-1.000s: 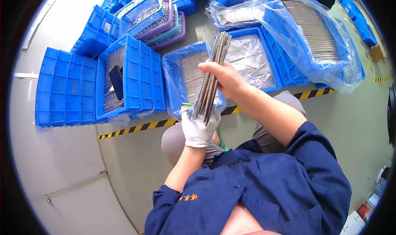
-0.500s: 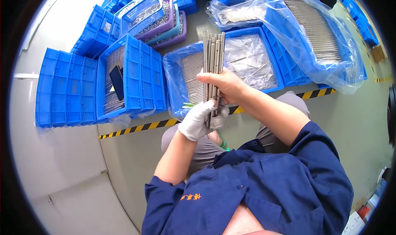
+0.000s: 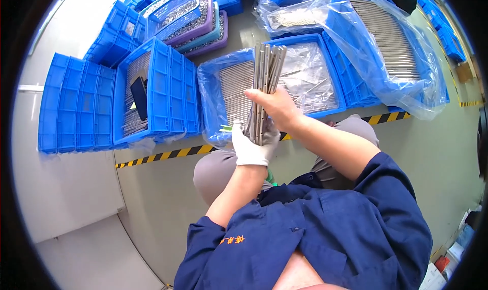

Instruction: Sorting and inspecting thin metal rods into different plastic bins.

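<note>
A bundle of metal rods (image 3: 265, 72) stands roughly upright between my two hands, its upper ends fanned a little apart. My bare right hand (image 3: 278, 107) is closed round the middle of the bundle, thumb across the front. Below it, my left hand (image 3: 254, 146), in a white glove, cups the lower ends with its fingers wrapped about them. Just beyond lies a blue crate (image 3: 339, 89) lined with clear plastic. Rows of similar rods (image 3: 236, 90) fill its left side, and plastic-covered rods (image 3: 309, 76) lie on its right.
Stacked blue crates (image 3: 175, 94) stand at the left, with a dark phone (image 3: 139, 97) lying on rods in one. A plastic-lined crate of rods (image 3: 389, 40) rises at the right. Colored baskets (image 3: 203, 23) of small metal parts sit behind. Striped tape (image 3: 168, 156) crosses the floor.
My left hand has turned and shifted to cup the bundle's lower ends from below. The rods have spread apart at the top and tilted slightly.
</note>
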The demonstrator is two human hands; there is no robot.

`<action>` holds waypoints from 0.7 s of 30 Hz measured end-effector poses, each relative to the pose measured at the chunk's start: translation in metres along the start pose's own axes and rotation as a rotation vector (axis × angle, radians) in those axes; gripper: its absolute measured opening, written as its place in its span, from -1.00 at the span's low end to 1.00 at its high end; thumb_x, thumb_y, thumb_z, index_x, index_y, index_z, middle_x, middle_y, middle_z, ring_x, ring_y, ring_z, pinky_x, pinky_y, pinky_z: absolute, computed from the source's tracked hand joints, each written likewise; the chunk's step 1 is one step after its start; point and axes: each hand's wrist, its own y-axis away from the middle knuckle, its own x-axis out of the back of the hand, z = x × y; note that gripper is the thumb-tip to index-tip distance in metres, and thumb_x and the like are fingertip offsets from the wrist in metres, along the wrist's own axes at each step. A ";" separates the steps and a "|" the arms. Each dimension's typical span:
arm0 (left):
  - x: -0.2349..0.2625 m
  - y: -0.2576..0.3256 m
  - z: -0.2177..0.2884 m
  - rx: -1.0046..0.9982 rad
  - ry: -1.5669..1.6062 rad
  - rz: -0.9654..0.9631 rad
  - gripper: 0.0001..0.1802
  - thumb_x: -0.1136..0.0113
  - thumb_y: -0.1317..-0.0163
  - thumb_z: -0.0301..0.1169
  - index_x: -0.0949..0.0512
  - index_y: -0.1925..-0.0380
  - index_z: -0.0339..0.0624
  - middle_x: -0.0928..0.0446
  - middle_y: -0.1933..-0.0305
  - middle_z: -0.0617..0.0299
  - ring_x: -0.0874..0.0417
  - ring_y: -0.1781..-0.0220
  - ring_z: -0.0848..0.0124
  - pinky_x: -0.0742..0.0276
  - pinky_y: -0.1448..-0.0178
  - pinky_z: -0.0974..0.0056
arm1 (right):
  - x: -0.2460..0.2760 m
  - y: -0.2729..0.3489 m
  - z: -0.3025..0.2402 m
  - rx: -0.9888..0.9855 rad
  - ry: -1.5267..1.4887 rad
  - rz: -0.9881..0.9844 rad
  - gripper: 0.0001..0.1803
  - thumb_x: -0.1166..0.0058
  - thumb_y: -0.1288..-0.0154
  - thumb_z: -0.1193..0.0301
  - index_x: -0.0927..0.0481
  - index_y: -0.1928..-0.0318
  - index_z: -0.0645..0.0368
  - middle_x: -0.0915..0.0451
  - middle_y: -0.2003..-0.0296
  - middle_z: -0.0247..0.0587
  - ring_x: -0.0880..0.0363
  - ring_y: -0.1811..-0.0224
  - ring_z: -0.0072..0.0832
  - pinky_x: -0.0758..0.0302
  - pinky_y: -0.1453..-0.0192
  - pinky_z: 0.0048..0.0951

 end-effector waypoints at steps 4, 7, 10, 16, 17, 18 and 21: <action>0.025 -0.013 0.027 0.036 0.166 -0.244 -0.61 0.26 -0.19 -0.15 -0.38 0.25 -0.25 -0.49 0.34 0.06 -0.51 0.22 0.22 -0.47 0.14 0.09 | 0.003 -0.004 0.006 -0.066 -0.166 -0.073 -0.82 -0.10 -0.09 0.35 -0.46 0.42 0.21 -0.42 0.51 -0.39 -0.36 0.48 -0.65 -0.35 0.40 -0.55; 0.011 0.005 0.035 0.095 -0.001 -0.213 -0.65 0.23 -0.22 -0.20 -0.40 0.29 -0.27 -0.47 0.33 0.03 -0.48 0.26 0.23 -0.42 0.10 0.17 | -0.001 -0.013 0.002 -0.101 -0.185 -0.048 -0.77 -0.12 -0.06 0.30 -0.46 0.41 0.20 -0.43 0.51 -0.38 -0.38 0.44 -0.62 -0.36 0.33 -0.51; 0.018 0.036 0.058 -0.007 -0.625 -0.301 -0.56 0.07 -0.15 -0.23 -0.36 0.09 -0.35 -0.48 0.21 0.07 -0.51 0.19 0.25 -0.43 0.08 0.20 | -0.003 -0.012 -0.004 -0.330 -0.116 -0.167 -0.63 -0.10 -0.08 0.23 -0.46 0.21 0.28 -0.50 0.41 -0.24 -0.46 0.38 -0.51 -0.41 0.32 -0.46; 0.001 0.023 0.035 0.477 -0.953 -0.707 -0.59 -0.02 -0.14 -0.16 -0.43 0.23 -0.32 -0.51 0.46 0.11 -0.55 0.48 0.39 -0.49 0.37 0.35 | 0.024 0.016 -0.015 -0.170 -0.012 -0.316 -0.82 -0.06 -0.07 0.36 -0.41 0.34 0.14 -0.39 0.42 -0.36 -0.35 0.42 -0.63 -0.32 0.35 -0.61; -0.004 0.031 0.031 0.484 -0.934 -0.713 -0.63 -0.05 -0.12 -0.17 -0.44 0.27 -0.29 -0.49 0.49 0.14 -0.53 0.52 0.42 -0.48 0.41 0.36 | 0.021 0.016 -0.017 -0.163 0.005 -0.370 -0.83 -0.06 -0.07 0.36 -0.41 0.35 0.13 -0.39 0.43 -0.36 -0.34 0.41 -0.64 -0.31 0.34 -0.62; -0.011 0.038 0.029 0.419 -0.991 -0.640 -0.71 -0.08 -0.09 -0.21 -0.46 0.36 -0.22 -0.46 0.54 0.21 -0.48 0.58 0.46 -0.41 0.50 0.39 | 0.021 0.018 -0.020 -0.156 0.021 -0.408 -0.83 -0.06 -0.06 0.35 -0.41 0.37 0.13 -0.38 0.43 -0.37 -0.33 0.40 -0.65 -0.30 0.33 -0.62; -0.023 0.035 0.025 0.038 -1.466 -0.556 -0.78 -0.08 -0.04 -0.22 -0.48 0.44 -0.12 -0.43 0.60 0.26 -0.44 0.63 0.46 -0.32 0.55 0.36 | 0.015 0.022 -0.033 -0.105 0.157 -0.198 -0.75 -0.06 -0.07 0.35 -0.46 0.23 0.18 -0.42 0.38 -0.39 -0.39 0.33 -0.62 -0.38 0.31 -0.56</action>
